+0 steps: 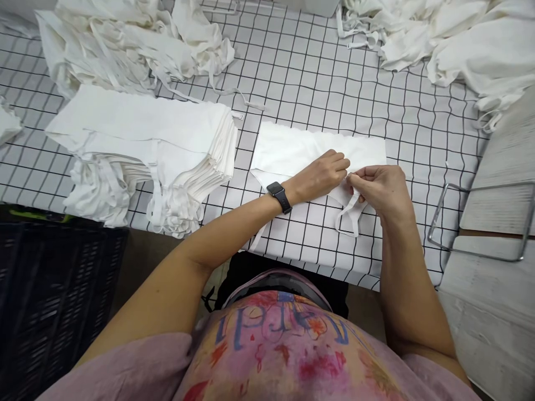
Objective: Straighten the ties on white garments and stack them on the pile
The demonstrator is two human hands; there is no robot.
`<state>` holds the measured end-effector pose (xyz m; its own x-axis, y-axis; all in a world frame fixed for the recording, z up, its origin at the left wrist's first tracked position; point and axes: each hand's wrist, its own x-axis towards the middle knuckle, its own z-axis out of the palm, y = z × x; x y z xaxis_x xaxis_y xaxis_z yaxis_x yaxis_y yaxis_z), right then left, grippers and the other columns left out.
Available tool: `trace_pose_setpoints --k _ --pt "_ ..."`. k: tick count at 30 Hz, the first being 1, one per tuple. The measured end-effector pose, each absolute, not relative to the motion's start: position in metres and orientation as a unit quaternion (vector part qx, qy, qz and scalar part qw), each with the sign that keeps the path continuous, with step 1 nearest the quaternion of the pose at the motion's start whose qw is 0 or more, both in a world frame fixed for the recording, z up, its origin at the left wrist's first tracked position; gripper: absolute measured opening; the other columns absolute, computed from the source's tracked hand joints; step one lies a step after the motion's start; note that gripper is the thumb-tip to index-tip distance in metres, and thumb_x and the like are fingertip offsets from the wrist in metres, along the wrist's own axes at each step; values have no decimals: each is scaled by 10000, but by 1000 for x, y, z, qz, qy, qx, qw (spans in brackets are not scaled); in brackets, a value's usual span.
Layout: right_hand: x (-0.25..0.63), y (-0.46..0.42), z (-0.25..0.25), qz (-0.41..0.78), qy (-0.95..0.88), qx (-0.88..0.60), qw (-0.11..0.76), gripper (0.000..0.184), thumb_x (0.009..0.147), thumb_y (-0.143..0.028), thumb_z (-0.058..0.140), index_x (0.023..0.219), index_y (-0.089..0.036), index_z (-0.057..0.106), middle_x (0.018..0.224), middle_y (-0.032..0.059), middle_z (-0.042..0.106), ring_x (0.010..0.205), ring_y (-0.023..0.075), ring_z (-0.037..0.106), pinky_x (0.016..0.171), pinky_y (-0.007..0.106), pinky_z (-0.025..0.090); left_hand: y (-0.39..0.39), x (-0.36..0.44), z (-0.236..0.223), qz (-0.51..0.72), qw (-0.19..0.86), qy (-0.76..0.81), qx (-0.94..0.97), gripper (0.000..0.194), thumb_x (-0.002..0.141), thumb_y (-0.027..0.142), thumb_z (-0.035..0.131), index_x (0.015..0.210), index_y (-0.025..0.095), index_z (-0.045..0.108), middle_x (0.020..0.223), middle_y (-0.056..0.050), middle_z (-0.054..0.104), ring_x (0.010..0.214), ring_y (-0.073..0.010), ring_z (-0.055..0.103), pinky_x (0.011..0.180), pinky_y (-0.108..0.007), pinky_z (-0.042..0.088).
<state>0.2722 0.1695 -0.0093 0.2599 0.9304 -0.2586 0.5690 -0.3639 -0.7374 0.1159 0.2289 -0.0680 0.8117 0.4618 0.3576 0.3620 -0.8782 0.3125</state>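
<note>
Left, a stack of folded white garments [142, 122]. Centre, a single garment [288, 146] lies flat on a checked tablecloth [292, 61]; the left hand [325, 174] curls over it, grip unclear, while the right hand [382, 186] pinches its strap [343, 210]. Right, a wire frame [480, 253].

Grid-patterned table [309, 72]: dark slatted crate [58, 273] below near edge, at left; bent metal rod [475, 252] by right edge, alongside pale lined stack [499, 167]; pale container [318, 5] at far edge.

Shirt [267, 370]: is showing blue lettering [238, 331], red blotches [320, 365].
Sleeves [137, 362]: mauve, are flanking shirt.
Watch [276, 189]: black, is circling left wrist [296, 190], beyond shirt.
</note>
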Motion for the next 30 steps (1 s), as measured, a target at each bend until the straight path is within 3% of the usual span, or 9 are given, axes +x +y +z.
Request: trace_pose_setpoints --k 5,12,18,22,26,28,30 --pt "270 166 -13 362 -414 -766 334 120 683 -192 693 567 -163 694 475 5 565 425 94 413 407 242 319 229 116 -68 223 116 223 942 436 1015 -6 313 765 156 631 861 -93 631 896 -222 566 857 -419 465" --pt "268 152 -19 502 -278 -711 407 144 635 -226 801 579 -135 704 586 37 655 388 35 331 361 226 218 231 115 -73 213 88 214 949 399 1008 11 354 773 155 643 866 -92 635 881 -220 552 848 -402 453" --pt "268 133 -20 540 -276 -673 423 190 636 -247 855 658 -114 721 666 71 710 403 18 321 385 219 237 230 114 -71 212 84 216 949 341 1004 25 411 797 133 660 874 -100 650 878 -213 556 839 -380 436" --pt "275 105 -10 565 -277 -658 412 334 648 -314 912 858 -109 752 645 50 696 400 12 281 390 214 182 229 114 -69 207 79 221 950 314 1016 68 428 819 120 666 915 -117 660 886 -223 563 842 -376 428" --pt "284 57 0 545 -297 -677 395 523 740 -408 890 1149 -125 726 635 35 693 417 35 310 407 210 231 230 114 -66 192 99 228 949 269 1012 107 453 870 102 681 971 -137 669 905 -228 576 872 -378 436" --pt "287 33 0 540 -309 -680 388 595 772 -451 868 1258 -160 688 751 56 739 422 40 342 405 214 269 231 113 -63 182 115 233 948 256 1001 113 464 879 102 688 996 -142 670 917 -230 584 885 -382 441" --pt "287 12 -5 531 -316 -685 385 628 787 -487 849 1312 -198 660 1005 105 767 433 40 407 399 223 310 229 111 -58 170 134 237 947 221 978 118 492 919 102 704 1015 -140 667 931 -234 594 879 -383 451"
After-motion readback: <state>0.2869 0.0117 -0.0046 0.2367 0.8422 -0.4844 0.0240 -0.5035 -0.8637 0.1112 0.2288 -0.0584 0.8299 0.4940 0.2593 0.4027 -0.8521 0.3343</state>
